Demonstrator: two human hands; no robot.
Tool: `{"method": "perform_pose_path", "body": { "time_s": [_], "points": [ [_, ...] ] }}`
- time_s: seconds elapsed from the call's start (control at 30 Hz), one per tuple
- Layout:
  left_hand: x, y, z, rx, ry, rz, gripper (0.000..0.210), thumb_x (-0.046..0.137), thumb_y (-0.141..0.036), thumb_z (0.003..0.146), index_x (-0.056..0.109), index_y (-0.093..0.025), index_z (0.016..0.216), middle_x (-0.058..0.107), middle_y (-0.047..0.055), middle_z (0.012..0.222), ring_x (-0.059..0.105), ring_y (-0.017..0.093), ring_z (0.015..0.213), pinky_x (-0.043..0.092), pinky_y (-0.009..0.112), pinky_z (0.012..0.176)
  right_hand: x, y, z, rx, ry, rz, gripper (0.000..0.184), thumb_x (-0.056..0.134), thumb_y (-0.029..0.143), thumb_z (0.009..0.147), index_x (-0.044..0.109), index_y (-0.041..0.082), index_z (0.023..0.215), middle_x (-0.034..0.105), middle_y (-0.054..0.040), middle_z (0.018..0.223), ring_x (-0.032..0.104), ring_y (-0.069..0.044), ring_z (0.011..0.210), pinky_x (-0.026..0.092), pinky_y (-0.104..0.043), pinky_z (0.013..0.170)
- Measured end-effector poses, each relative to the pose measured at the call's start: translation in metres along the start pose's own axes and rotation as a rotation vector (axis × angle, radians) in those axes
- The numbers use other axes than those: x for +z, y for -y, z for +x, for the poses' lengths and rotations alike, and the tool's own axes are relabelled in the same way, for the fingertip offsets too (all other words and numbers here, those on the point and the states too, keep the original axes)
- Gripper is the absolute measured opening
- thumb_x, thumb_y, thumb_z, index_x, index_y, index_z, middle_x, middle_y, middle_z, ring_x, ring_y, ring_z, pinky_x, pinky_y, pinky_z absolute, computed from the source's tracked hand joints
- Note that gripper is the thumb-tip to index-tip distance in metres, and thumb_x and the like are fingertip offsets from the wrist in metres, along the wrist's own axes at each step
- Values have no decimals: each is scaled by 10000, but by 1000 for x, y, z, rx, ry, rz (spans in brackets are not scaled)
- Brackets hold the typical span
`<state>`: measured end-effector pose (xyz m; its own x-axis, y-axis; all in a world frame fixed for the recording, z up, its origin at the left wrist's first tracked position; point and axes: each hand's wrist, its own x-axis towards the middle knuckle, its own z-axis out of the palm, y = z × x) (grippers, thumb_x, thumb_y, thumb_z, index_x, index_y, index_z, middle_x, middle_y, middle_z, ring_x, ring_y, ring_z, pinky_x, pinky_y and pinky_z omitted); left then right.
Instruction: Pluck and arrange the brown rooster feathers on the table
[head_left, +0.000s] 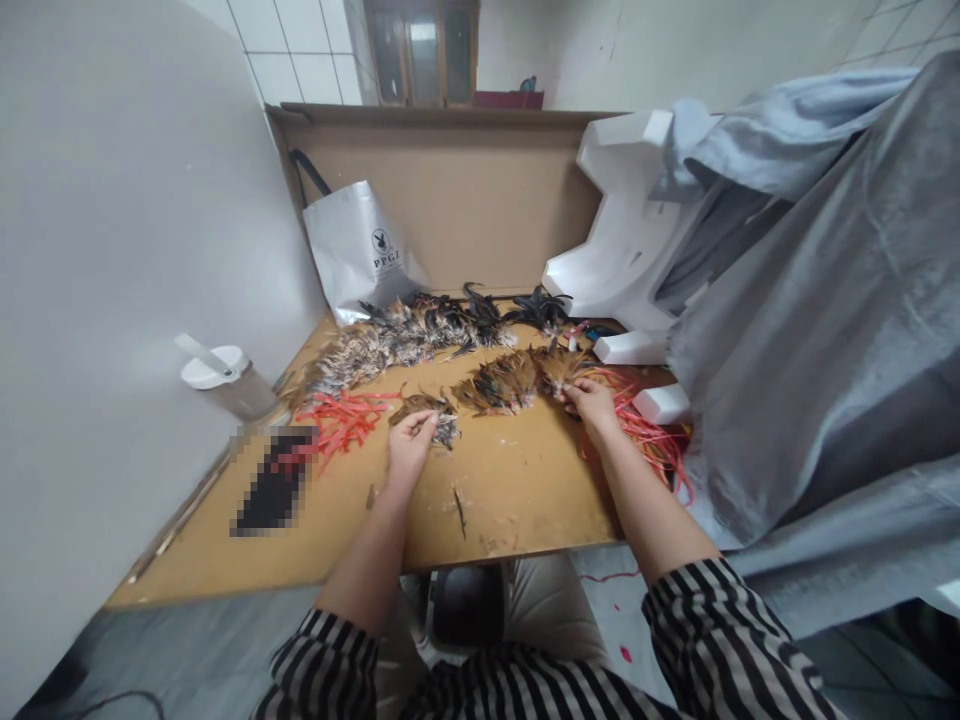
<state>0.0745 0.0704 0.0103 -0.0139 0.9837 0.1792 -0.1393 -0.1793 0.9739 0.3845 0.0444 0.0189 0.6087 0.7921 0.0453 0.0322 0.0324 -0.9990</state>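
My left hand [409, 446] is closed, thumb and finger pinched at a small pile of brown and grey feathers [448, 432] near the middle of the table. My right hand [595, 406] is also closed, its fingertips pinching the pale lower ends of a brown feather bunch [556, 368]. Beside that bunch, to the left, lies a row of brown and dark feather bunches [499, 384]. Behind them stretches a longer band of grey, brown and black feathers [405, 335]. Whether single feathers are between my left fingertips is too small to make out.
Red plastic strips [349, 420] lie at left, and more red strips [652, 435] at right. A lidded cup [240, 385] stands by the left wall. A silver bag [352, 245] leans at the back. White foam [622, 220] and grey cloth [817, 330] crowd the right side.
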Motion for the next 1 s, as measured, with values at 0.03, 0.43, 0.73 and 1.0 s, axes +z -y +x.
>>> {"method": "perform_pose_path", "body": {
  "time_s": [0.03,0.43,0.73,1.0],
  "points": [
    [0,0,0,1,3,5,207,670,-291,612,667,-143,757,633,25,633,542,100,536,442,205,523,1,-3,1,32,16,-19,190,657,259,601,505,154,554,585,-16,498,529,-98,425,408,-188,386],
    [3,0,-1,31,34,27,187,674,-277,605,670,-139,730,636,28,616,541,102,528,435,205,528,-6,-4,3,34,68,-419,90,597,185,652,585,124,587,612,-62,484,546,-122,374,396,-179,335],
    [1,6,1,32,20,73,222,646,-302,632,655,-129,770,652,43,682,565,117,573,452,228,562,-17,13,-10,-43,-10,-504,248,577,277,664,579,126,861,642,-56,687,585,-121,477,426,-197,405],
    [0,7,1,49,11,87,213,639,-302,641,653,-132,769,648,41,680,556,112,561,449,227,555,-22,22,-28,-428,-166,-369,329,524,370,707,610,126,911,641,-80,809,559,-132,590,458,-272,578]
  ]
}}
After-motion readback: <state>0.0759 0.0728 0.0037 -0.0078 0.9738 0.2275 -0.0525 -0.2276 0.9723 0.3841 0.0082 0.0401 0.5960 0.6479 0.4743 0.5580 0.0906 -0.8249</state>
